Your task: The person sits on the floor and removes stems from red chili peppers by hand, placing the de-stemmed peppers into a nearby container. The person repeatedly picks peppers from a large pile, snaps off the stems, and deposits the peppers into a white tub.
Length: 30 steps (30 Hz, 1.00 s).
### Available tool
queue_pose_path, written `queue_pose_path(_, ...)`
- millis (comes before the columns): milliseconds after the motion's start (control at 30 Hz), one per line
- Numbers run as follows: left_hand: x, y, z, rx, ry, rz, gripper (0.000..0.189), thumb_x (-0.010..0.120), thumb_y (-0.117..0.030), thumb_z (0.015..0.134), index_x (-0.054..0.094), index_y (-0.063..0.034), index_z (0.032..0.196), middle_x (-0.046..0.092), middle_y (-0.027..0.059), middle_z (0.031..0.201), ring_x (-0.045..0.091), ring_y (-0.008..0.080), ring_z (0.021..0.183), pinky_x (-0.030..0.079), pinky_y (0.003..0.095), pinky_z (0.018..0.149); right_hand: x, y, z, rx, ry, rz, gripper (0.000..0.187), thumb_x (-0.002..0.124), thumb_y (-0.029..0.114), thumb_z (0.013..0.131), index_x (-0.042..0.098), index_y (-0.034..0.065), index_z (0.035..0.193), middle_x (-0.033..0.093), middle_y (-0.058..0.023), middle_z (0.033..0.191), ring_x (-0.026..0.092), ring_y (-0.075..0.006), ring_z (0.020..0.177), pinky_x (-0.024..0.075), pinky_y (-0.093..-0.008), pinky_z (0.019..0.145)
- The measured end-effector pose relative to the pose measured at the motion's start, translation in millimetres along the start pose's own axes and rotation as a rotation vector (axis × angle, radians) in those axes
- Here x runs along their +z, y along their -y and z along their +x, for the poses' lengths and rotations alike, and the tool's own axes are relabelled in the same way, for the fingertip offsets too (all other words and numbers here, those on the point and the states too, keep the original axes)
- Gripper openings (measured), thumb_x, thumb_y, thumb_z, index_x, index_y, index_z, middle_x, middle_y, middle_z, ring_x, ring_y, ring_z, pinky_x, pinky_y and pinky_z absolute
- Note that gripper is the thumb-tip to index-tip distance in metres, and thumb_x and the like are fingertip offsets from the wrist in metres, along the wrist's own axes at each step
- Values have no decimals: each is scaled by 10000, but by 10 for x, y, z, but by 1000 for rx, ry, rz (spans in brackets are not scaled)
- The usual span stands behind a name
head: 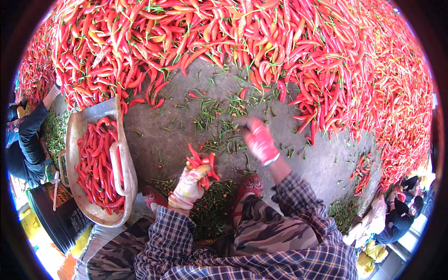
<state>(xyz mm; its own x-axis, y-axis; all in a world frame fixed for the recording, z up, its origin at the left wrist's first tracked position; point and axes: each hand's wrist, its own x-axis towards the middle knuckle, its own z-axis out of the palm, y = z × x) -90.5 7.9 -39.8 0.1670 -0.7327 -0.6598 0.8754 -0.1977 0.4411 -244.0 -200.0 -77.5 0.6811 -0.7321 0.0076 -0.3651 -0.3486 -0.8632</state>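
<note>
In a pale, stained work glove, my left hand (188, 185) grips a small bunch of red chili peppers (203, 164) above the floor between my shoes. My right hand (258, 140), in a red-and-white glove, is up and to the right of it, over loose green pepper stems (210, 117). Its fingers are blurred, so I cannot tell whether they hold anything. To my left stands a large cream plastic scoop (130, 196) with two side handles. Destemmed red chili peppers (98, 164) lie heaped inside it.
A big heap of red chili peppers with green stems (245, 31) curves around the front and right. Behind the scoop stands a black bucket (59, 217). Other people sit at the left (28, 140) and right (399, 217). More stems (213, 210) lie between my shoes.
</note>
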Motion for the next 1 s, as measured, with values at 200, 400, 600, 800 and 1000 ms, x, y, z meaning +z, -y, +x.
queue_pose_path(200, -232, -264, 6, 111, -102, -129, 346, 662, -89, 868, 596, -94, 1208, 616, 39, 1262, 644, 217, 949, 543, 384, 757, -285, -465, 614, 18, -219, -531, 296, 669, 240, 842, 656, 115, 1109, 642, -213, 1048, 624, -387, 934, 495, -492, 827)
queue_pose_path(400, -410, -463, 50, 171, -135, -418, 316, 676, -121, 850, 626, -95, 1161, 662, 58, 1113, 647, 224, 965, 556, 407, 857, 563, 3, -374, -146, 236, -596, 210, 666, 213, 748, 647, 77, 907, 629, -144, 788, 627, -356, 749, 506, -477, 650)
queue_pose_path(600, -500, -659, -55, 196, -112, -483, 317, 616, -138, 895, 584, -57, 1200, 667, 88, 1085, 667, 262, 914, 585, 447, 836, 767, 468, -391, -310, 641, -227, 338, 660, 260, 832, 622, 120, 1137, 634, -141, 1093, 632, -357, 974, 522, -448, 849)
queue_pose_path(800, -518, -702, -102, 203, -106, -551, 337, 664, -177, 849, 596, -84, 1165, 647, 92, 1087, 634, 228, 852, 553, 369, 724, 521, 149, 1178, -271, 124, -512, 462, 651, 335, 849, 577, 75, 1224, 586, -165, 1241, 560, -372, 1136, 467, -480, 945)
queue_pose_path(1000, -533, -780, -140, 249, -96, -517, 332, 652, -172, 863, 592, -81, 1177, 644, 97, 1093, 638, 232, 866, 561, 391, 749, 958, 95, 655, -308, 109, -572, 551, 698, 325, 762, 591, 91, 1250, 523, -165, 1323, 466, -375, 1257, 375, -527, 1028)
